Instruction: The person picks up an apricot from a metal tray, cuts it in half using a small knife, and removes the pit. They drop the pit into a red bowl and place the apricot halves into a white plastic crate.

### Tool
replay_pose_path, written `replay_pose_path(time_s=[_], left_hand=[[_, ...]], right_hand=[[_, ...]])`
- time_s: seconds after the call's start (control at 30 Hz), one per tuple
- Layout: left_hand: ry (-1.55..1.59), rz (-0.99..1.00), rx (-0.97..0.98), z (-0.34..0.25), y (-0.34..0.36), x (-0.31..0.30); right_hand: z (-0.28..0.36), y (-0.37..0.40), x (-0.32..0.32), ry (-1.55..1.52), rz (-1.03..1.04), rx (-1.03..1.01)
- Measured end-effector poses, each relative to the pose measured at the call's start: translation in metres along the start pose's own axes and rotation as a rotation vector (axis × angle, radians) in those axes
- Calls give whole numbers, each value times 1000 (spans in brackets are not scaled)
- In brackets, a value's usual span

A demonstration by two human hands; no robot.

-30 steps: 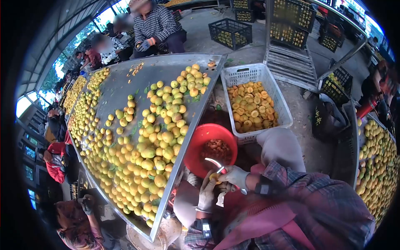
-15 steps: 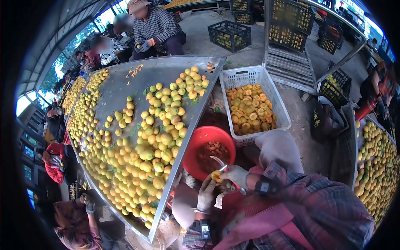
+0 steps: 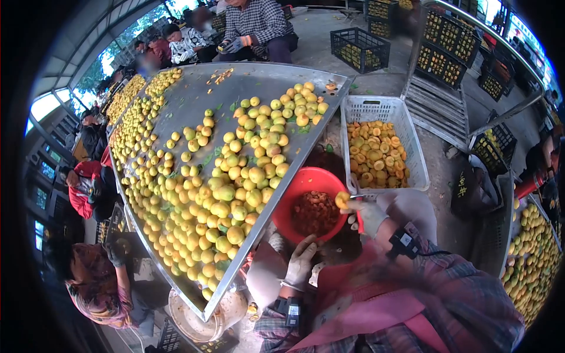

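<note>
My gloved right hand (image 3: 372, 216) is closed at the white crate's near edge. At its fingertips is an orange apricot piece (image 3: 342, 200), and in the palm a red-handled cutting tool (image 3: 359, 220), its blade mostly out of sight. My gloved left hand (image 3: 300, 262) sits at the near rim of the red basin (image 3: 281, 207), fingers pressed together; whatever they may pinch is too small to make out. Reddish-brown scraps (image 3: 318, 212), perhaps pits, lie in the basin. The white crate (image 3: 416, 147) beyond it holds halved apricots (image 3: 376, 154).
A metal sorting table (image 3: 194, 88) covered with whole apricots (image 3: 206, 235) slopes away on my left, its raised edge beside the basin. Black crates (image 3: 360, 50) and a metal trolley (image 3: 435, 109) stand beyond. A white bucket (image 3: 226, 309) is under the table corner. Co-workers sit around.
My hands have parted: the right moved up and right toward the white crate with the apricot piece, and the left stayed by the basin. The view has shifted, so the scene sits further right.
</note>
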State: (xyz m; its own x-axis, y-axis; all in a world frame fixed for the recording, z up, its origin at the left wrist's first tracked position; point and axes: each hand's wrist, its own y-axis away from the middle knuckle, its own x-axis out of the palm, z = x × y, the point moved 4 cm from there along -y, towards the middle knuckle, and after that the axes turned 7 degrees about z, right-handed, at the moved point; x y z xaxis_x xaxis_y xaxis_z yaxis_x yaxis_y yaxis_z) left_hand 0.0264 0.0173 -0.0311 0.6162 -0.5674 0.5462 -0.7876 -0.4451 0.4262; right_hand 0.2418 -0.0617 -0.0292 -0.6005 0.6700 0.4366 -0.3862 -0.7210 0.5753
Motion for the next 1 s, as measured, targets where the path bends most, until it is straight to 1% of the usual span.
replay_pose_path(time_s=[0.03, 0.07, 0.1, 0.13, 0.23, 0.3, 0.4, 0.43, 0.47, 0.53, 0.6, 0.67, 0.7, 0.8, 0.87, 0.93, 1.0], left_hand=[[61, -17, 19, 0, 0, 0], [72, -38, 30, 2, 1, -3], [68, -17, 25, 3, -1, -5], [64, 8, 19, 5, -2, -6], [92, 21, 54, 8, -5, -9], [131, 30, 61, 8, -4, -7], [103, 3, 39, 3, -3, -6], [61, 0, 31, 3, -3, -7], [19, -3, 23, 4, -4, -8], [47, -11, 27, 1, -2, -7], [77, -14, 32, 1, -3, -9], [55, 5, 40, 5, -7, -14], [67, 4, 50, 4, -7, -16], [78, -19, 86, -4, -5, -15], [94, -38, 69, -11, -3, -14], [93, -39, 93, -14, -1, -14], [86, -36, 115, -16, -2, -14]], right_hand=[[9, -6, -7, -194, -17, -56], [16, -13, -20, -251, -118, -163], [24, -12, -29, -310, -162, -148], [29, -14, -35, -367, -278, -202], [32, -16, -38, -376, -263, -204], [23, -20, -32, -235, -81, -139], [17, -19, -7, -179, -69, -98], [15, -22, 0, -197, -19, -93], [18, -22, 10, -182, -11, -88], [26, -14, 36, -39, -5, -70], [33, -17, 57, 28, 22, -68], [43, -15, 83, 136, 104, -16], [47, -14, 95, 211, 111, -33], [53, -29, 117, 302, 149, -61], [53, -42, 132, 359, 160, -65], [52, -48, 153, 493, 233, -74], [47, -52, 174, 533, 276, -72]])
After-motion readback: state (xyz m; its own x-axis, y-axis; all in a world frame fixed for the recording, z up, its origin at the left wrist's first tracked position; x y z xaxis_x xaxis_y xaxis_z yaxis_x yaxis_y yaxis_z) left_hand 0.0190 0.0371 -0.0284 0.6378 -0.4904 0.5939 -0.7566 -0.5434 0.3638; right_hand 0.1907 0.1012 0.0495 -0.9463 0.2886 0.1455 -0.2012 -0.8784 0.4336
